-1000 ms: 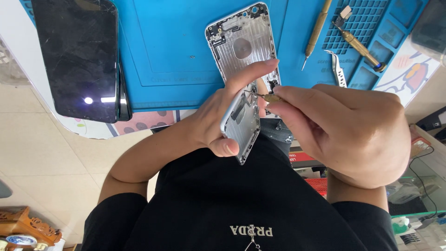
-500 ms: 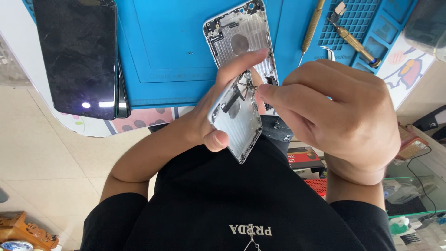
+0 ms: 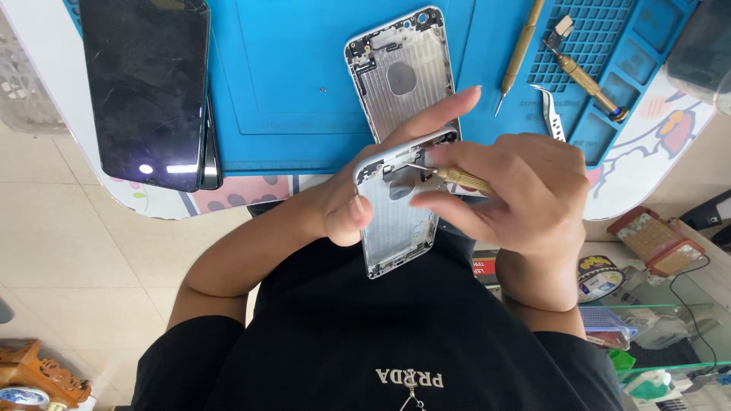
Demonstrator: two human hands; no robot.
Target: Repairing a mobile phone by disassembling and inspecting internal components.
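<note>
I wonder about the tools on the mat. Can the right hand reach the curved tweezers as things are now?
Probably yes, but not freely: the right hand holds a brass screwdriver against the phone housing. The tweezers lie uncovered on the blue mat just beyond its knuckles.

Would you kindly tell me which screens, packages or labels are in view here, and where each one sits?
Phone screen: top left on the blue mat, a dark, scuffed rectangle, switched off.
Round tin: lower right, black lid with a yellow label.
Flat box: right edge, red-brown with a tan top.
Small label: red, beside the right wrist.
</note>
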